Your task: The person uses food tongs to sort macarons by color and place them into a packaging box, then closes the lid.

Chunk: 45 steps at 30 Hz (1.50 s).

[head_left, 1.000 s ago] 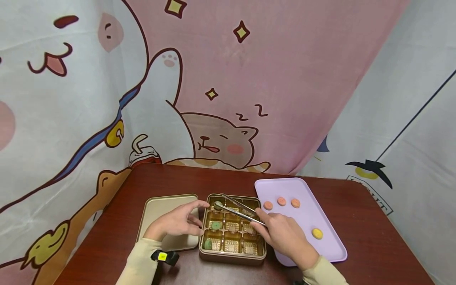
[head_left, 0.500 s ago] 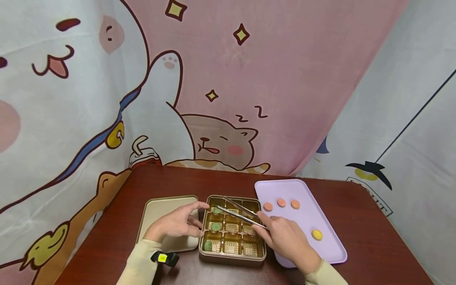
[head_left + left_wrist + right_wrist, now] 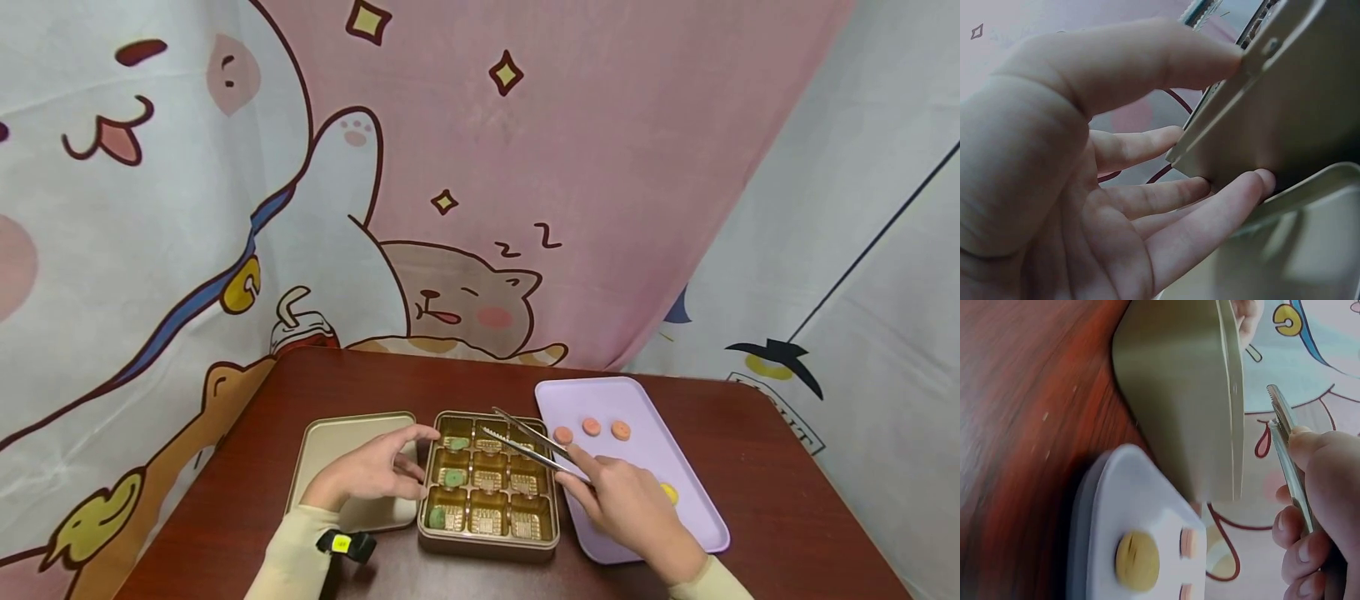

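A tin box (image 3: 487, 546) with a gold divided insert stands on the table. Its left column holds three green macarons (image 3: 453, 477), one in each compartment. My left hand (image 3: 371, 471) has its fingers spread against the box's left side; in the left wrist view the thumb reaches the rim and fingertips (image 3: 1249, 187) touch the wall. My right hand (image 3: 626, 508) grips metal tongs (image 3: 525, 452), whose parted tips hang over the back middle of the box with nothing between them. In the right wrist view the thumb lies along the tongs (image 3: 1291, 465).
At the right lies a lilac tray (image 3: 637, 400) with three pink macarons (image 3: 591, 427) and a yellow one (image 3: 1137, 560), partly hidden by my right hand in the head view. The box's lid (image 3: 348, 429) lies to the left, under my left hand. A printed cloth (image 3: 637, 167) hangs behind.
The tongs held a green macaron over the back left compartment, then lowered and let go of it there. They have since moved right and away. My left hand stays put.
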Tool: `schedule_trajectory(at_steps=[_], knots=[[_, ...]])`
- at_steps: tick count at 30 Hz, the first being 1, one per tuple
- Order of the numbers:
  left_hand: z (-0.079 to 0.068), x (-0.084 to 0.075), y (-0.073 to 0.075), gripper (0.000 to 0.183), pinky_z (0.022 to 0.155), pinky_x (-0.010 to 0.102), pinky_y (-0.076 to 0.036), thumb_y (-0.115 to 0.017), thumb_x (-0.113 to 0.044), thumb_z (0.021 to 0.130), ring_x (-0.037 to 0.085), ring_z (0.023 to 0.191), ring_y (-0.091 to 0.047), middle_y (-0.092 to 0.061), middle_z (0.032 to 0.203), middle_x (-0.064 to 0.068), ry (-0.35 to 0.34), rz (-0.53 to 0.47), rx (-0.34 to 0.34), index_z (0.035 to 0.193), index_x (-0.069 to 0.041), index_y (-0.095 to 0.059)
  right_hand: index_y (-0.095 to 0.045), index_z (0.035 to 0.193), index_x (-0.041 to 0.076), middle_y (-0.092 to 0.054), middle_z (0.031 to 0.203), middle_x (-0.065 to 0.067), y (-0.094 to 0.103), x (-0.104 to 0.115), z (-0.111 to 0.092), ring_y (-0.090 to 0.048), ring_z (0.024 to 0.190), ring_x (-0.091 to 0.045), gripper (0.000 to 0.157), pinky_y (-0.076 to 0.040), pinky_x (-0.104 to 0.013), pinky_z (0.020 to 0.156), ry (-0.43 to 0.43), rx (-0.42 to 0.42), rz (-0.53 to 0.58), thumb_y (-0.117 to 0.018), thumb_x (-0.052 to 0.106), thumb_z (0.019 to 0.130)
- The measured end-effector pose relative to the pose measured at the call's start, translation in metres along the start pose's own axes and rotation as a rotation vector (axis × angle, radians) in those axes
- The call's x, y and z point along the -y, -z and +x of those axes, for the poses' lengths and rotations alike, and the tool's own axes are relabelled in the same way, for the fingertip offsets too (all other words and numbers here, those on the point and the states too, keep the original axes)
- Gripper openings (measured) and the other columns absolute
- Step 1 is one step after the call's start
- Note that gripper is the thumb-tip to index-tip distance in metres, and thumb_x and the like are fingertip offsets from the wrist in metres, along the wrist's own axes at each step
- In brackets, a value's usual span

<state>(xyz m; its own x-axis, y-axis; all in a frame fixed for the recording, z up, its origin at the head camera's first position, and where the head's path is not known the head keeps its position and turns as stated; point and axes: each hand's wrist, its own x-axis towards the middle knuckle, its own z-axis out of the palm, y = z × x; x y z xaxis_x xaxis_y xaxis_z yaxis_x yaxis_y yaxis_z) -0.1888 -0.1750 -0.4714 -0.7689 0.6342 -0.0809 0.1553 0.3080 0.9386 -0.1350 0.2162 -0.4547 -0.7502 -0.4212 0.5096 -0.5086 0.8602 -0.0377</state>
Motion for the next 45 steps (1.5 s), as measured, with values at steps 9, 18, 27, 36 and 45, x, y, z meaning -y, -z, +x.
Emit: schedule_trajectory(at_steps=[9,18,27,36,45], knots=[[-0.001,0.0,0.001,0.078,0.083,0.03,-0.061,-0.083,-0.004,0.086,0.031,0.11,-0.071,-0.034,0.163,0.024,0.002,-0.003,0.0,0.153,-0.002,-0.042,-0.074,0.114,0.021,-0.059,0.067,0.017,0.009,-0.025,-0.015,-0.059,0.056,-0.009,0.03,-0.045,-0.035,0.046,-0.045,-0.02,-0.008,-0.082,0.039,0.09],[-0.002,-0.001,0.003,0.079,0.083,0.031,-0.061,-0.083,-0.005,0.086,0.029,0.109,-0.071,-0.035,0.163,0.023,0.003,0.014,-0.008,0.154,-0.002,-0.042,-0.075,0.119,0.019,-0.074,0.08,0.001,0.016,-0.041,-0.028,-0.067,0.064,-0.018,0.034,-0.048,-0.042,0.047,-0.147,0.047,-0.024,-0.08,0.039,0.092],[-0.001,0.0,0.002,0.079,0.083,0.031,-0.061,-0.083,-0.005,0.087,0.029,0.109,-0.071,-0.032,0.164,0.026,-0.005,0.011,-0.004,0.154,-0.002,-0.042,-0.074,0.12,0.02,-0.076,0.086,-0.001,0.013,-0.05,-0.033,-0.07,0.069,-0.024,0.033,-0.047,-0.048,0.044,-0.217,0.09,-0.026,-0.075,0.043,0.096],[0.0,0.001,0.001,0.078,0.082,0.03,-0.061,-0.083,-0.005,0.087,0.03,0.109,-0.071,-0.033,0.164,0.025,-0.013,0.013,-0.005,0.154,-0.002,-0.042,-0.072,0.121,0.018,-0.074,0.085,-0.004,0.011,-0.058,-0.035,-0.069,0.069,-0.024,0.036,-0.046,-0.047,0.044,-0.288,0.175,-0.034,-0.069,0.047,0.1],[-0.002,-0.001,0.0,0.078,0.082,0.03,-0.061,-0.082,-0.004,0.087,0.03,0.109,-0.071,-0.033,0.163,0.026,-0.007,0.017,-0.003,0.153,-0.001,-0.042,-0.071,0.118,0.017,-0.073,0.082,-0.01,0.009,-0.059,-0.037,-0.068,0.066,-0.027,0.034,-0.045,-0.05,0.043,-0.332,0.231,-0.052,-0.07,0.047,0.1]])
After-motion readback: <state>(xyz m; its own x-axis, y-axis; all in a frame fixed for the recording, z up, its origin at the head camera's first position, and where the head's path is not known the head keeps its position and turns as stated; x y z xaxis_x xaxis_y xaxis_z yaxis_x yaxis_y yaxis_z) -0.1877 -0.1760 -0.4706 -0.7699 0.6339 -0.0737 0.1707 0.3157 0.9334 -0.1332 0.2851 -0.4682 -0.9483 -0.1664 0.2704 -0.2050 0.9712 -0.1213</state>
